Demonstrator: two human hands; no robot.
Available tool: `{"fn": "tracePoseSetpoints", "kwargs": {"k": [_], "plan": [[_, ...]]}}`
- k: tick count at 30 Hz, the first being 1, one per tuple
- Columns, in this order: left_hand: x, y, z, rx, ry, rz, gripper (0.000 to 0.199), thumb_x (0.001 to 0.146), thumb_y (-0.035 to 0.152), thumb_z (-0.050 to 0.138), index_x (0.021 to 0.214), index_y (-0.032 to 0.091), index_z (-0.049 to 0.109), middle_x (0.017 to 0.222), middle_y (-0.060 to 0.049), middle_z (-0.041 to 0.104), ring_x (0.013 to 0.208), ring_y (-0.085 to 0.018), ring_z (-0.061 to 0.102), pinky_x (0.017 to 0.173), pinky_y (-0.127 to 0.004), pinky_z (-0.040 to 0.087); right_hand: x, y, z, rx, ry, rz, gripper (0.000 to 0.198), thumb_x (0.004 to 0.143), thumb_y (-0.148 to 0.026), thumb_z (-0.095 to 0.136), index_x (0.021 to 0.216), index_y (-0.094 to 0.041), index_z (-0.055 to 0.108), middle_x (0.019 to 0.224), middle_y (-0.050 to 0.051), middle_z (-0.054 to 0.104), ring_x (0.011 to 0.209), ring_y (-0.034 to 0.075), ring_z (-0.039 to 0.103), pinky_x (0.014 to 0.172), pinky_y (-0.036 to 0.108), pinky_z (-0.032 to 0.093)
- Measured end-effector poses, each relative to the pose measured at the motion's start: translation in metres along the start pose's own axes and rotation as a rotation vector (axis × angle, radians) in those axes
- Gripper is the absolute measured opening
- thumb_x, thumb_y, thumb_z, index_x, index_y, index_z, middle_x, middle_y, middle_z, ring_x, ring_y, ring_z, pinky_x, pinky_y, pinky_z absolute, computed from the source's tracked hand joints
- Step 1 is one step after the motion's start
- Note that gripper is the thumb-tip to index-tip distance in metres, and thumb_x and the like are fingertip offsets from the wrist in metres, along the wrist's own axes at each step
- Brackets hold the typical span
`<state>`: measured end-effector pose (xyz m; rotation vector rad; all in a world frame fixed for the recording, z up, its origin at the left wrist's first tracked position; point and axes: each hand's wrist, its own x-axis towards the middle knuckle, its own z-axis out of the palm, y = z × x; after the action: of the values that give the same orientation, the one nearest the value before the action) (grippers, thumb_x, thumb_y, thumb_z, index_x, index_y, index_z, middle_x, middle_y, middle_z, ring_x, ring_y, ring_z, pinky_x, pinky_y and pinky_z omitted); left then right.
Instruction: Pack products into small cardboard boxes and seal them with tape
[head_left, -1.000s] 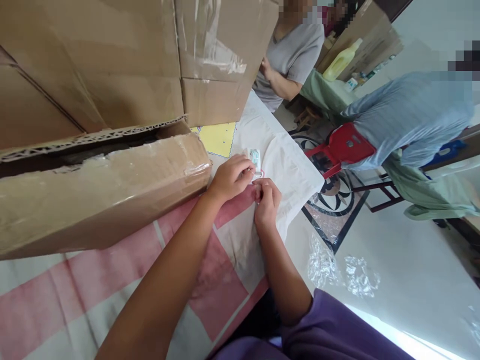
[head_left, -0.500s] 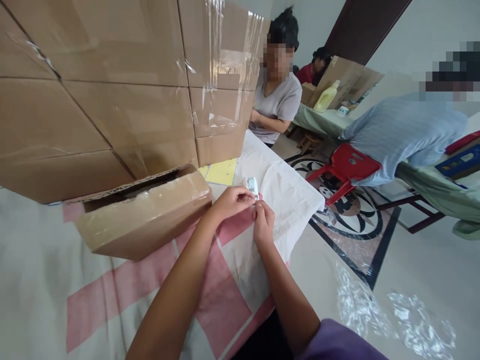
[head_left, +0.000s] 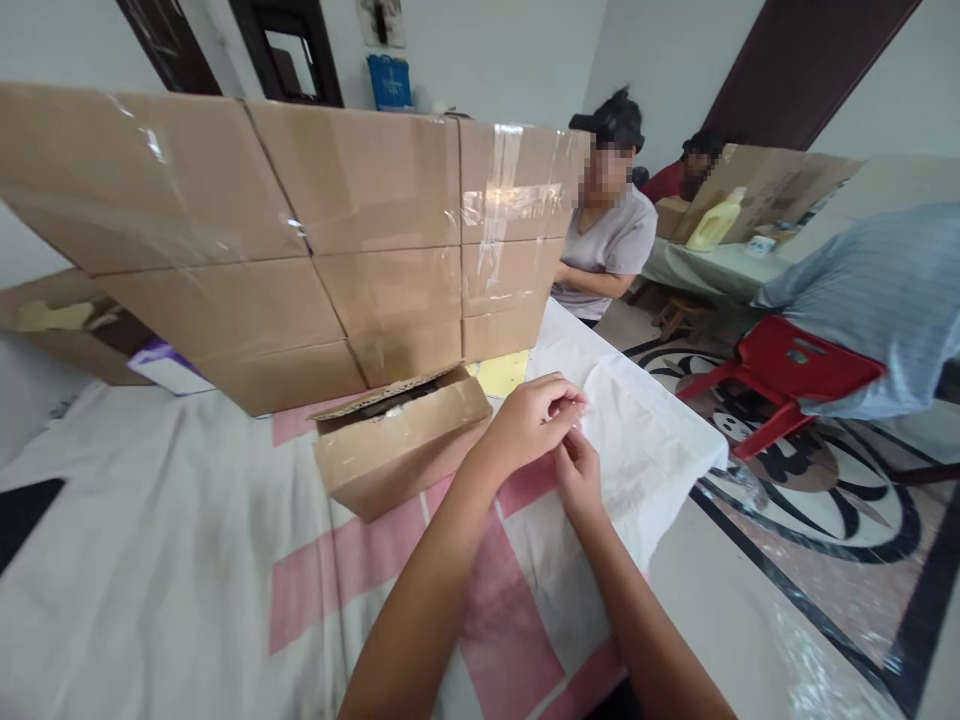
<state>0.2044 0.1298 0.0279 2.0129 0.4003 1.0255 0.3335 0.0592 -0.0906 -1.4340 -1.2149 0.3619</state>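
My left hand [head_left: 531,422] is over the cloth-covered table [head_left: 622,440], its fingers curled in and the thumb meeting the fingertips. Just below and to the right, my right hand [head_left: 581,470] is closed in a pinch, its fingertips against those of the left. Whatever sits between the fingers is too small or too hidden to make out. Close to my left forearm stands an open cardboard box [head_left: 409,440], with dark contents barely showing through its top. A yellow sheet [head_left: 502,374] lies on the table beyond my left hand.
A wall of taped cartons [head_left: 397,290] rises behind the box. A person in a grey shirt [head_left: 611,235] is beyond it. At right, someone sits on a red plastic chair [head_left: 806,365]. A yellow bottle [head_left: 716,220] stands on another table. Clear plastic wrap [head_left: 817,660] lies on the floor.
The view has swung left and up, so the hands and box appear farther right. A small white and teal item seen by the fingertips before is now hidden from sight.
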Motion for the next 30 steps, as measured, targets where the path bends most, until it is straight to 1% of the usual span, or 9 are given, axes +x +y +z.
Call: {"fn": "tracePoseSetpoints", "kwargs": {"k": [3, 6, 8, 11, 13, 16, 24, 28, 30], "plan": [[-0.009, 0.049, -0.052, 0.144, 0.013, 0.012, 0.012, 0.095, 0.024, 0.058, 0.091, 0.022, 0.069, 0.09, 0.0, 0.066, 0.081, -0.013, 0.061, 0.069, -0.024, 0.046, 0.024, -0.029, 0.013, -0.055, -0.181, -0.249, 0.033, 0.096, -0.034, 0.054, 0.125, -0.021, 0.065, 0.113, 0.011, 0.07, 0.102, 0.028, 0.066, 0.085, 0.043, 0.055], [-0.031, 0.072, -0.108, 0.331, 0.158, -0.088, 0.014, 0.095, 0.026, 0.058, 0.088, 0.023, 0.07, 0.084, 0.0, 0.063, 0.076, -0.013, 0.058, 0.066, -0.024, 0.045, 0.059, -0.061, 0.041, -0.13, -0.338, -0.572, 0.046, 0.096, -0.034, 0.058, 0.142, -0.027, 0.055, 0.15, 0.012, 0.052, 0.138, 0.031, 0.048, 0.114, 0.054, 0.041], [-0.049, 0.069, -0.139, 0.42, 0.232, -0.19, 0.015, 0.094, 0.03, 0.06, 0.086, 0.024, 0.071, 0.088, -0.001, 0.064, 0.08, -0.014, 0.059, 0.064, -0.024, 0.044, 0.082, -0.073, 0.064, -0.132, -0.435, -0.718, 0.046, 0.096, -0.032, 0.059, 0.141, -0.027, 0.056, 0.152, 0.01, 0.052, 0.143, 0.03, 0.045, 0.119, 0.054, 0.036], [-0.07, 0.052, -0.17, 0.497, 0.255, -0.335, 0.014, 0.092, 0.032, 0.062, 0.084, 0.025, 0.072, 0.092, -0.001, 0.069, 0.081, -0.016, 0.061, 0.062, -0.025, 0.044, 0.1, -0.07, 0.096, -0.041, -0.45, -0.803, 0.033, 0.095, -0.028, 0.056, 0.127, -0.025, 0.066, 0.128, 0.009, 0.071, 0.131, 0.029, 0.057, 0.113, 0.053, 0.044], [-0.077, 0.042, -0.18, 0.525, 0.237, -0.431, 0.014, 0.091, 0.032, 0.062, 0.085, 0.026, 0.074, 0.087, 0.001, 0.072, 0.073, -0.015, 0.061, 0.06, -0.025, 0.044, 0.101, -0.06, 0.108, 0.053, -0.373, -0.797, 0.028, 0.096, -0.025, 0.054, 0.119, -0.024, 0.07, 0.116, 0.009, 0.075, 0.122, 0.028, 0.064, 0.106, 0.053, 0.05], [-0.077, 0.034, -0.184, 0.519, 0.235, -0.516, 0.014, 0.091, 0.033, 0.062, 0.088, 0.027, 0.074, 0.085, 0.001, 0.074, 0.07, -0.016, 0.064, 0.06, -0.026, 0.046, 0.096, -0.049, 0.113, 0.139, -0.296, -0.765, 0.027, 0.096, -0.023, 0.053, 0.115, -0.022, 0.072, 0.116, 0.012, 0.076, 0.121, 0.029, 0.065, 0.104, 0.055, 0.053], [-0.069, 0.025, -0.179, 0.51, 0.184, -0.66, 0.007, 0.089, 0.03, 0.065, 0.092, 0.029, 0.071, 0.093, 0.002, 0.079, 0.082, -0.021, 0.072, 0.064, -0.028, 0.052, 0.092, -0.048, 0.106, 0.135, -0.361, -0.708, 0.031, 0.097, -0.023, 0.053, 0.122, -0.024, 0.071, 0.124, 0.011, 0.074, 0.129, 0.031, 0.061, 0.107, 0.059, 0.052], [-0.071, 0.027, -0.18, 0.569, 0.209, -0.691, 0.03, 0.087, 0.031, 0.067, 0.117, 0.035, 0.07, 0.092, 0.003, 0.079, 0.077, -0.02, 0.072, 0.064, -0.029, 0.051, 0.09, -0.049, 0.105, 0.134, -0.359, -0.684, 0.03, 0.097, -0.022, 0.055, 0.122, -0.023, 0.071, 0.125, 0.012, 0.073, 0.129, 0.031, 0.061, 0.108, 0.059, 0.051], [-0.073, 0.029, -0.182, 0.61, 0.224, -0.691, 0.033, 0.087, 0.032, 0.066, 0.119, 0.036, 0.071, 0.092, 0.004, 0.079, 0.075, -0.02, 0.07, 0.063, -0.029, 0.05, 0.089, -0.05, 0.105, 0.12, -0.34, -0.669, 0.03, 0.097, -0.023, 0.054, 0.121, -0.023, 0.071, 0.124, 0.011, 0.074, 0.127, 0.031, 0.063, 0.107, 0.058, 0.052]]}}
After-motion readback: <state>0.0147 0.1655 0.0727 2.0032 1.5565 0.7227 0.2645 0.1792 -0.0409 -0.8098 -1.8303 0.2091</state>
